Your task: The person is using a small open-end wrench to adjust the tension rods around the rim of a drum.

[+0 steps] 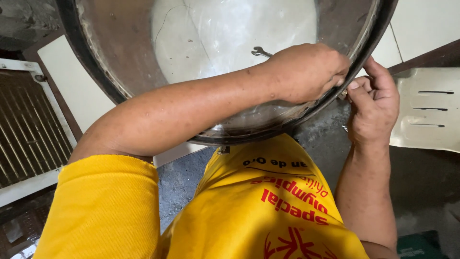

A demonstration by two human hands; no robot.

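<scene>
At the drum's rim [330, 98], my left hand [306, 72] grips a wrench [261, 52] inside, my right hand [373, 103] pinches outside; one slip could skin knuckles.

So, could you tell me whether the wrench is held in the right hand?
No, the wrench is in the left hand, inside the round metal drum, while the right hand grips the rim from outside.
</scene>
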